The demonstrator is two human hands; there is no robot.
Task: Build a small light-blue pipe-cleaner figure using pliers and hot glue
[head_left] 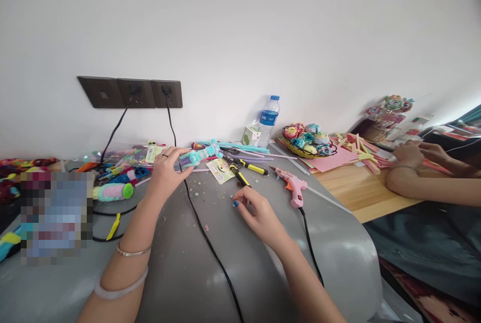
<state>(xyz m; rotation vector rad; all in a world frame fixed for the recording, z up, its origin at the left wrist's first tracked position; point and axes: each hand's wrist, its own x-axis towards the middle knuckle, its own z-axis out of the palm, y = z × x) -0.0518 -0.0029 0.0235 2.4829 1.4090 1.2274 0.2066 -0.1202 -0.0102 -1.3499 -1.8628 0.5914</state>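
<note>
My left hand is closed around one end of a turquoise fuzzy pipe-cleaner figure, its thumb and fingers on either side. My right hand hovers over the grey table, thumb and forefinger pinched close together. Small blue spots show at those fingertips; whether they are nails or a tiny piece is unclear. Just beyond the right hand lie pliers with yellow and black handles, next to a printed card. A pink glue gun rests to the right, its black cord running forward.
Loose pipe cleaners, a water bottle, a small green-and-white box and a basket of paper flowers line the back. A black cord crosses the grey table. Another person's hands work at the right.
</note>
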